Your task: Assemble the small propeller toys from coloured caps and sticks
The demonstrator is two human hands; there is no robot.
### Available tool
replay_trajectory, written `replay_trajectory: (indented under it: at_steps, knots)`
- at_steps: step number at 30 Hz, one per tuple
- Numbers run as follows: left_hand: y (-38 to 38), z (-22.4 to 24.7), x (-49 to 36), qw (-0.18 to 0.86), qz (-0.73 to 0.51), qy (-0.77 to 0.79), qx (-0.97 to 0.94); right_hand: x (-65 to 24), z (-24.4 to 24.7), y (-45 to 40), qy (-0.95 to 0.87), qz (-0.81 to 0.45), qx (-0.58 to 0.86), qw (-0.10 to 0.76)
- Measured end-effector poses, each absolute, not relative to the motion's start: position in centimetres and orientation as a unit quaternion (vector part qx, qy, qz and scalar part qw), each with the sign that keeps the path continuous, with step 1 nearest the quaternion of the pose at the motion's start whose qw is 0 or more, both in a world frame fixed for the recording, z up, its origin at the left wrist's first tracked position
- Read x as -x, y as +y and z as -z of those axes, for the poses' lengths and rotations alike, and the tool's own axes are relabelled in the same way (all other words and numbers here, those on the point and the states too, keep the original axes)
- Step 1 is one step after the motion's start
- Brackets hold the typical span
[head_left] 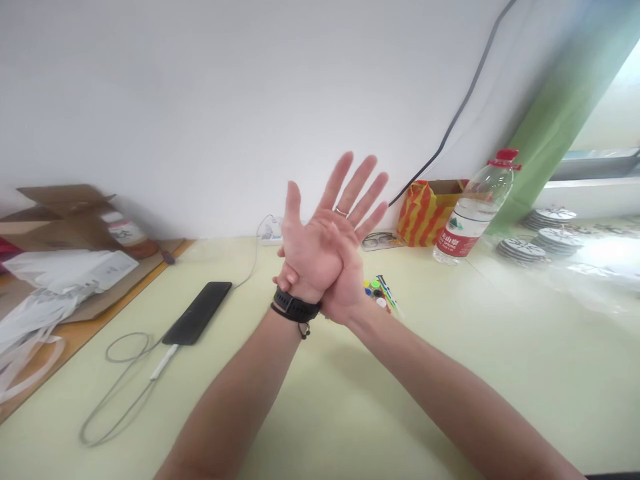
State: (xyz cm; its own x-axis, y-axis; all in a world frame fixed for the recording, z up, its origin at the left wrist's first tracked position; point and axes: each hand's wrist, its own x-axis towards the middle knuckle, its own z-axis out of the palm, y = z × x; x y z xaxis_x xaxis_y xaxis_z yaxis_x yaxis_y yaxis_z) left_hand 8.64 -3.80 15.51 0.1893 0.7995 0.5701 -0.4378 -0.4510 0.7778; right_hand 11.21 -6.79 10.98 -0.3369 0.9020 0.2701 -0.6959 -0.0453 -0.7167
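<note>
Above the one pale table (500, 360), my two bare forearms come in from the near edge and my hands meet. My left hand (313, 257) is palm toward me, all five fingers spread, one ring (341, 212) on a finger. My right hand (347, 283) is wrapped round it from behind and the side, thumb laid on the palm, fingertips curling into sight just past the wrist. Round that left wrist go one dark strap (297, 308) and one thin bracelet (304, 331).

To my left lies one black phone (197, 313), a white plug (164, 362) at its near end. Beyond my wrists, partly hidden by them, sit the small coloured pieces (377, 293), in a group too blurred for me to count.

Further off on the left are white plastic bags (75, 267), one jar (129, 235) and one cardboard box (73, 203). On the right stand one bottle (470, 217) with a red cap and, just beside it, one red-and-yellow bag (425, 217); past these, three stacks of discs (523, 251). At the back, one dark cable (465, 100) runs down the white wall (225, 100).
</note>
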Motion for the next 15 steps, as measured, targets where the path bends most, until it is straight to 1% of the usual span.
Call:
replay_trajectory:
  at_steps: [4,8,10,12,15]
  knots:
    - [-3.8,-14.8,-7.8,0.557,-0.588,0.157,-0.565,-10.7,-10.1,-6.2,-0.311,-0.718,0.145,0.606]
    - [-3.6,-14.3,-7.5,0.581,-0.575,0.186,-0.545,-10.6,-9.9,-5.9,-0.291,-0.736,0.134,0.596]
    - [-3.5,-14.1,-7.6,0.575,-0.559,0.214,-0.558,-10.5,-10.1,-5.7,-0.279,-0.748,0.132,0.588]
    - [-3.4,-13.8,-7.8,0.525,-0.558,0.254,-0.59,-10.5,-10.1,-5.5,-0.252,-0.757,0.144,0.585]
    - [-3.4,-13.2,-8.4,0.382,-0.589,0.303,-0.644,-10.6,-9.7,-4.9,-0.244,-0.744,0.166,0.6]
